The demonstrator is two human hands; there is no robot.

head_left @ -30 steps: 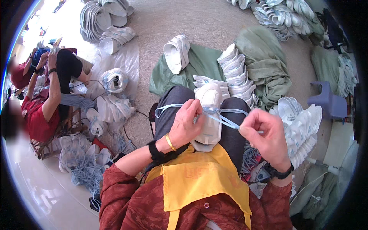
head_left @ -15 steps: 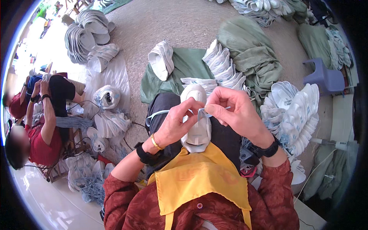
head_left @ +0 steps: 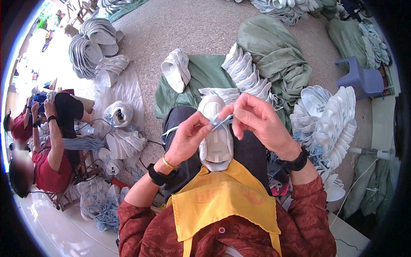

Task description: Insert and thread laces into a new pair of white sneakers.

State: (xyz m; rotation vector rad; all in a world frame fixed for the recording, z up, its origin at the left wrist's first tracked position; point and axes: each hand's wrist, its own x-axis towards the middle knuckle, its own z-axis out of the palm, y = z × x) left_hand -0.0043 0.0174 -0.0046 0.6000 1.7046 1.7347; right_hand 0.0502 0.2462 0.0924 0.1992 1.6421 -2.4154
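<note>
On my lap, over dark trousers and the edge of a yellow apron (head_left: 227, 205), lies a white shoe upper (head_left: 217, 150) with its rounded toe pointing away from me. A pale blue shoelace (head_left: 223, 121) stretches across its front part. My left hand (head_left: 187, 136) pinches the lace between thumb and fingers at the upper's left side. On the other side my right hand (head_left: 257, 122) grips the lace too, with thumb and forefinger together. The fingers cover part of the lacing area. A loose light blue lace end (head_left: 168, 133) hangs over my left thigh.
Ahead, a row of nested white uppers (head_left: 246, 73) and a smaller stack (head_left: 176, 70) rest on green cloth (head_left: 205, 70). More uppers (head_left: 329, 128) pile up at right, near a purple stool (head_left: 359, 79). Two co-workers in red (head_left: 53, 165) sit at left beside bundled blue laces (head_left: 107, 216).
My hands have drawn slightly apart over the upper, and the lace between them now slants. My left hand has shifted a little left and down.
</note>
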